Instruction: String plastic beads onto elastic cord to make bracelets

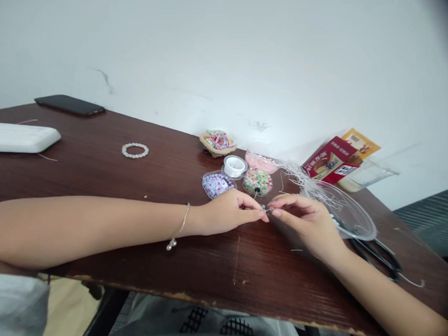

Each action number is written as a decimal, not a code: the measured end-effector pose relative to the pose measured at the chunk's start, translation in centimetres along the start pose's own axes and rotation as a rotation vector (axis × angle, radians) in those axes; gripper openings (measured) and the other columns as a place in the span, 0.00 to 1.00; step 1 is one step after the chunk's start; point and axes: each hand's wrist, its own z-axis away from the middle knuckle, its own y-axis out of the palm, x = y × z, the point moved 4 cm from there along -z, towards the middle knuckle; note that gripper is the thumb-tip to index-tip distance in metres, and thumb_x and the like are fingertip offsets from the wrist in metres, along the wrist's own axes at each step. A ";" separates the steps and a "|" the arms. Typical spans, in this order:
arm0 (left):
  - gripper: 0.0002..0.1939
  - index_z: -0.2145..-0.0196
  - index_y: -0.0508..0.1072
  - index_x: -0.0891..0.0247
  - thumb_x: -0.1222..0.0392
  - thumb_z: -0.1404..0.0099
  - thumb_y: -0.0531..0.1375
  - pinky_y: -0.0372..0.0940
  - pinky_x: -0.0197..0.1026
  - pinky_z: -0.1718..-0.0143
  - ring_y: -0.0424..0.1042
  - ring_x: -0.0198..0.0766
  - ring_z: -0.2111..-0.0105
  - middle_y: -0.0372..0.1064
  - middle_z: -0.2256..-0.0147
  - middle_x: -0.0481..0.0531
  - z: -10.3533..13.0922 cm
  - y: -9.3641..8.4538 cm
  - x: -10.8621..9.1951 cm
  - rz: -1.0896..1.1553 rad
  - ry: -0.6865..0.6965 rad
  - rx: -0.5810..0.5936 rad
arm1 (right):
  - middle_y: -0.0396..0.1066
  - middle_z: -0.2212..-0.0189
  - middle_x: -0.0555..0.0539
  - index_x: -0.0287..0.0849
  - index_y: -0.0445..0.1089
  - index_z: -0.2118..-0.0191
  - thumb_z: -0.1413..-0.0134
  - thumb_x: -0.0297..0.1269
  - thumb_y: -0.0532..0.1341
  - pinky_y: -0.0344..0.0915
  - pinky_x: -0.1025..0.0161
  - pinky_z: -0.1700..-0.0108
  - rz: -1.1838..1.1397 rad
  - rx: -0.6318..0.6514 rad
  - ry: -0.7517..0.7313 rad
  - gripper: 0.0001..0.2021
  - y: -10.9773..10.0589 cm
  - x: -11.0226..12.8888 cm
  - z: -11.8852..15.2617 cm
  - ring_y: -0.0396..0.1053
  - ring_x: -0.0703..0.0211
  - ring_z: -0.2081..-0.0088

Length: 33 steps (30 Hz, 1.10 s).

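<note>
Above the middle of the table, my left hand (226,212) pinches a thin clear cord (267,210) between thumb and fingertips. My right hand (313,222) meets it from the right, thumb and finger closed on the same cord; any small bead there is too tiny to make out surely. Just beyond my left hand lie a tub of purple and white beads (214,184), a spool of clear cord (235,166) and a tub of green and red beads (258,179). Behind them is a bag of pink beads (261,162).
A finished bead bracelet (135,150) lies left. A dish of mixed beads (217,142) stands near the wall. Right are a plastic bowl (365,219), black-handled scissors (384,259), a tangle of white cord (295,175) and a red packet (329,159). A black phone (70,104) lies far left.
</note>
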 end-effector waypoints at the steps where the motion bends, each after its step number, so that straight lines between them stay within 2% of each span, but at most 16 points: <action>1: 0.15 0.64 0.78 0.70 0.55 0.38 0.57 0.47 0.34 0.77 0.50 0.28 0.79 0.56 0.81 0.43 0.0 0.0 -0.1 -0.008 0.009 -0.005 | 0.76 0.68 0.48 0.44 0.74 0.68 0.52 0.38 0.66 0.70 0.65 0.62 0.001 0.004 0.001 0.05 0.0 0.0 0.0 0.73 0.61 0.67; 5: 0.14 0.64 0.78 0.69 0.57 0.38 0.56 0.48 0.33 0.77 0.51 0.28 0.79 0.60 0.81 0.44 -0.1 0.0 -0.4 -0.019 0.004 -0.007 | 0.75 0.69 0.48 0.44 0.74 0.68 0.52 0.38 0.66 0.70 0.64 0.62 0.002 0.022 0.000 0.05 0.2 0.1 0.0 0.72 0.61 0.67; 9: 0.13 0.66 0.78 0.69 0.58 0.39 0.57 0.52 0.33 0.74 0.57 0.29 0.77 0.65 0.78 0.45 -0.1 0.1 -0.4 -0.035 0.021 0.010 | 0.75 0.70 0.48 0.43 0.73 0.68 0.53 0.37 0.67 0.70 0.63 0.63 -0.023 0.053 -0.009 0.06 0.6 0.3 0.1 0.72 0.60 0.68; 15: 0.14 0.70 0.76 0.67 0.55 0.38 0.55 0.54 0.33 0.74 0.59 0.30 0.78 0.66 0.79 0.46 -0.1 0.3 0.0 -0.151 -0.022 0.125 | 0.73 0.72 0.49 0.42 0.72 0.73 0.52 0.36 0.67 0.68 0.64 0.63 -0.041 0.132 -0.063 0.05 1.1 0.6 -0.1 0.71 0.62 0.70; 18: 0.12 0.68 0.76 0.68 0.56 0.38 0.57 0.57 0.33 0.71 0.64 0.31 0.74 0.70 0.74 0.49 -0.1 0.6 0.1 -0.126 -0.008 0.149 | 0.71 0.71 0.49 0.42 0.72 0.72 0.49 0.35 0.65 0.67 0.63 0.61 0.027 0.144 -0.115 0.04 1.1 0.8 -0.1 0.70 0.62 0.68; 21: 0.13 0.58 0.72 0.67 0.59 0.39 0.59 0.61 0.34 0.64 0.68 0.32 0.66 0.72 0.63 0.52 -0.1 0.8 0.0 0.054 0.020 0.176 | 0.67 0.67 0.47 0.43 0.73 0.73 0.51 0.36 0.66 0.66 0.61 0.57 0.160 0.067 -0.216 0.05 0.9 1.3 0.1 0.68 0.60 0.63; 23: 0.12 0.58 0.71 0.68 0.60 0.38 0.59 0.62 0.36 0.58 0.69 0.33 0.62 0.72 0.60 0.54 -0.1 0.8 0.0 0.105 0.026 0.167 | 0.66 0.64 0.46 0.43 0.73 0.73 0.51 0.37 0.66 0.65 0.60 0.56 0.240 0.012 -0.272 0.05 0.6 1.8 0.2 0.67 0.58 0.60; 25: 0.10 0.62 0.73 0.68 0.59 0.36 0.57 0.62 0.37 0.56 0.70 0.33 0.62 0.73 0.62 0.54 -0.2 0.6 -0.1 0.072 0.023 0.135 | 0.67 0.62 0.46 0.44 0.74 0.69 0.50 0.37 0.65 0.65 0.60 0.55 0.317 0.001 -0.314 0.03 -0.3 2.4 -0.1 0.67 0.56 0.58; 28: 0.11 0.66 0.73 0.67 0.56 0.36 0.58 0.62 0.38 0.55 0.70 0.34 0.62 0.74 0.64 0.53 -0.3 0.1 0.0 0.119 0.016 0.048 | 0.71 0.62 0.45 0.44 0.72 0.59 0.49 0.38 0.64 0.65 0.59 0.59 0.549 0.033 -0.266 0.10 -3.2 2.8 -1.1 0.69 0.55 0.61; 29: 0.11 0.67 0.73 0.67 0.55 0.36 0.58 0.62 0.38 0.54 0.71 0.34 0.61 0.74 0.64 0.53 -0.3 -0.1 0.0 0.186 0.015 0.011 | 0.73 0.65 0.45 0.44 0.72 0.59 0.49 0.38 0.63 0.65 0.59 0.61 0.659 0.021 -0.201 0.10 -4.7 2.5 -1.5 0.70 0.56 0.65; 31: 0.10 0.67 0.72 0.67 0.55 0.37 0.60 0.62 0.39 0.55 0.72 0.34 0.62 0.74 0.66 0.53 -0.5 -0.4 0.3 0.340 0.016 -0.048 | 0.73 0.72 0.46 0.43 0.73 0.67 0.50 0.37 0.63 0.63 0.59 0.67 0.898 0.007 0.000 0.05 -7.8 1.2 -2.3 0.69 0.56 0.72; 32: 0.10 0.67 0.71 0.67 0.56 0.38 0.60 0.63 0.39 0.57 0.72 0.34 0.64 0.74 0.68 0.52 -0.5 -0.5 0.4 0.406 0.013 -0.059 | 0.73 0.74 0.46 0.42 0.74 0.67 0.52 0.35 0.63 0.62 0.60 0.69 0.965 0.036 0.119 0.05 -9.0 0.3 -2.6 0.69 0.56 0.73; 33: 0.10 0.66 0.71 0.67 0.56 0.38 0.60 0.64 0.39 0.60 0.72 0.33 0.67 0.73 0.71 0.50 -0.5 -0.5 0.6 0.459 0.007 -0.060 | 0.74 0.74 0.46 0.42 0.74 0.68 0.55 0.33 0.64 0.62 0.61 0.71 0.990 0.139 0.211 0.05 -9.6 -0.8 -2.8 0.69 0.56 0.74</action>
